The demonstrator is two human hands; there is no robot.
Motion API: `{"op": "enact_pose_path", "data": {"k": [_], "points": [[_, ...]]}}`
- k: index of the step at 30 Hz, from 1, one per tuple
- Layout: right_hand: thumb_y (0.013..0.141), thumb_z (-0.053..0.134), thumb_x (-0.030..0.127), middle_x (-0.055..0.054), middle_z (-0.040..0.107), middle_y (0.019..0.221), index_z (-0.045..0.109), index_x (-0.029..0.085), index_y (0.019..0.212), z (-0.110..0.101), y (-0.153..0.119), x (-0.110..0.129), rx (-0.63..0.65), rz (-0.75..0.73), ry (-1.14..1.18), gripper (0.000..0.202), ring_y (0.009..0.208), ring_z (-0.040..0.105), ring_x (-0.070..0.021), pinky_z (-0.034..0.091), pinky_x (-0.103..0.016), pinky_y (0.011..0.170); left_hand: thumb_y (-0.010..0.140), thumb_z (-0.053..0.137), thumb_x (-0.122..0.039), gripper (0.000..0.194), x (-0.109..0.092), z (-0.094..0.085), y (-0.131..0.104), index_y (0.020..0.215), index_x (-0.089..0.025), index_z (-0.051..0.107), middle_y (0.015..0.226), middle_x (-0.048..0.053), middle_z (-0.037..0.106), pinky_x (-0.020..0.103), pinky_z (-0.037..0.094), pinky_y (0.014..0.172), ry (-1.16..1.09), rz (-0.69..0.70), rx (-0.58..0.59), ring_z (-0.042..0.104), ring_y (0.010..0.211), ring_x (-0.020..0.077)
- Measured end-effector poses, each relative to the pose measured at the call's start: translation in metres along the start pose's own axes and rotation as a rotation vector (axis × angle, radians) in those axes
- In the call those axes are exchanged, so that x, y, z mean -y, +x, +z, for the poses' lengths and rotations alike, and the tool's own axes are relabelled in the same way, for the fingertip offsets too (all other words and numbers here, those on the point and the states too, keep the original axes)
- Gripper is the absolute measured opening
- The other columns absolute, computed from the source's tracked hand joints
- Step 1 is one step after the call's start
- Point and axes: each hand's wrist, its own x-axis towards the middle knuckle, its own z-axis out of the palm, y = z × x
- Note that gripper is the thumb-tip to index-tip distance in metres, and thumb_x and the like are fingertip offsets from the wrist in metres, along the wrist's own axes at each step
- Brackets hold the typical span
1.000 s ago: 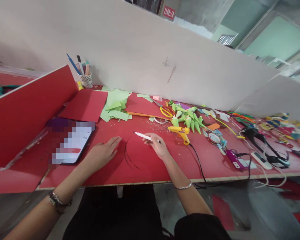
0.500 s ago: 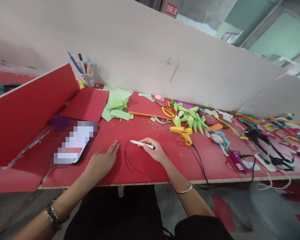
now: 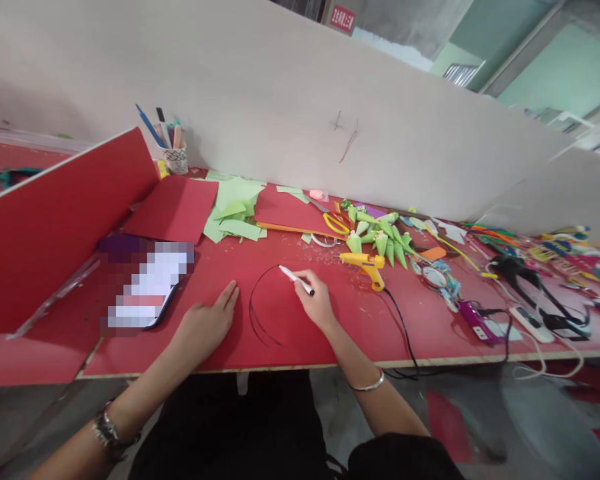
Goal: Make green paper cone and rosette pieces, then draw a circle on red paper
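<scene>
My right hand [image 3: 312, 299] is closed round a white marker [image 3: 295, 279] with a black end. The marker's tip touches the red surface at the upper end of a curved black line [image 3: 251, 303]. That line bows out to the left, and its lower part shows doubled strokes. To the left of the line, my left hand [image 3: 207, 327] lies flat on the red surface, its fingers stretched out. Whether a separate red sheet lies under my hands, I cannot tell.
A phone [image 3: 153, 287] lies at left beside an upright red board [image 3: 70, 233]. Green paper pieces [image 3: 237, 207], yellow-handled scissors [image 3: 336, 223] and green paper cones [image 3: 380, 237] lie behind. At right are a yellow glue gun [image 3: 365, 265] with a black cord and a purple box [image 3: 477, 322].
My right hand has moved the marker tip up and to the right, and the black curve has grown longer at its top. My left hand stays in place.
</scene>
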Motion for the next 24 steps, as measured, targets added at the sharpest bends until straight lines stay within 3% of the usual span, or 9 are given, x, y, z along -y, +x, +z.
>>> {"op": "enact_pose_path", "data": {"k": [3, 8, 11, 17, 24], "points": [[0.081, 0.045, 0.032, -0.005, 0.064, 0.087, 0.056, 0.018, 0.094, -0.002, -0.004, 0.001, -0.02, -0.015, 0.036, 0.022, 0.077, 0.058, -0.0178, 0.043, -0.028, 0.069, 0.078, 0.026, -0.001, 0.055, 0.0, -0.001, 0.0, 0.13, -0.011, 0.042, 0.139, 0.021, 0.029, 0.038, 0.051, 0.058, -0.042, -0.013, -0.019, 0.065, 0.062, 0.0212], [0.082, 0.045, 0.029, -0.003, 0.063, 0.088, 0.058, 0.019, 0.094, 0.001, -0.01, 0.012, 0.133, -0.129, 0.016, 0.02, 0.079, 0.057, -0.0169, 0.042, -0.026, 0.07, 0.077, 0.025, 0.0, 0.056, 0.0, -0.001, 0.0, 0.129, -0.009, 0.043, 0.14, 0.02, 0.028, 0.038, 0.051, 0.058, 0.005, 0.006, -0.019, 0.064, 0.06, 0.0206], [0.082, 0.044, 0.028, -0.003, 0.063, 0.087, 0.057, 0.019, 0.094, 0.004, -0.009, 0.014, 0.134, -0.143, -0.018, 0.02, 0.077, 0.056, -0.0164, 0.041, -0.025, 0.068, 0.078, 0.025, 0.001, 0.056, 0.0, -0.001, 0.0, 0.129, -0.011, 0.043, 0.14, 0.019, 0.027, 0.037, 0.05, 0.057, 0.039, 0.008, -0.008, 0.064, 0.059, 0.0194], [0.083, 0.042, 0.032, -0.003, 0.059, 0.076, 0.055, 0.018, 0.093, 0.005, -0.007, 0.005, -0.037, -0.046, -0.101, 0.022, 0.064, 0.051, -0.0152, 0.039, -0.025, 0.059, 0.077, 0.023, 0.003, 0.057, -0.001, -0.004, 0.0, 0.129, -0.009, 0.042, 0.141, 0.017, 0.025, 0.035, 0.05, 0.056, 0.094, 0.017, 0.02, 0.064, 0.059, 0.0185], [0.085, 0.041, 0.033, -0.008, 0.063, 0.092, 0.053, 0.019, 0.103, -0.011, -0.02, 0.001, -0.222, -0.021, 0.001, 0.025, 0.08, 0.06, -0.0184, 0.045, -0.03, 0.073, 0.078, 0.023, 0.003, 0.056, -0.001, -0.006, -0.002, 0.129, -0.011, 0.044, 0.141, 0.017, 0.026, 0.035, 0.051, 0.058, 0.088, 0.01, 0.03, 0.064, 0.059, 0.0182]]}}
